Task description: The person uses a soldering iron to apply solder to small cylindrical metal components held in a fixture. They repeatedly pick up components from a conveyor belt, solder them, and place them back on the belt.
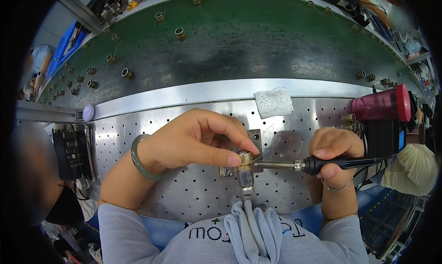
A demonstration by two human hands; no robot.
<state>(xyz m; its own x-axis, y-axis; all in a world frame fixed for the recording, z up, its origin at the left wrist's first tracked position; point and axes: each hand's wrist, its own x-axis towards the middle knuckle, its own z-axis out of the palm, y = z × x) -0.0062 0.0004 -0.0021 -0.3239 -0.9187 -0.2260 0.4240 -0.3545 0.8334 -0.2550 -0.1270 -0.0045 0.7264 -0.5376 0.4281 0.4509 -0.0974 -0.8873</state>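
Note:
My left hand pinches a small brass-coloured metal cylinder between thumb and forefinger. The cylinder sits at the upper end of a short round metal post, in front of a dark metal block. Wrapped around the black grip of a soldering iron is my right hand. The iron lies nearly level, its tip pointing left and at the cylinder's right side. Thin wires stick out near the cylinder. Whether the tip touches metal or a wire is too small to tell.
A perforated metal bench lies beneath my hands, with a white pad at its back edge. Beyond runs a green conveyor belt carrying several brass cylinders. At right stand a pink cup and more cylinders. Someone sits at left.

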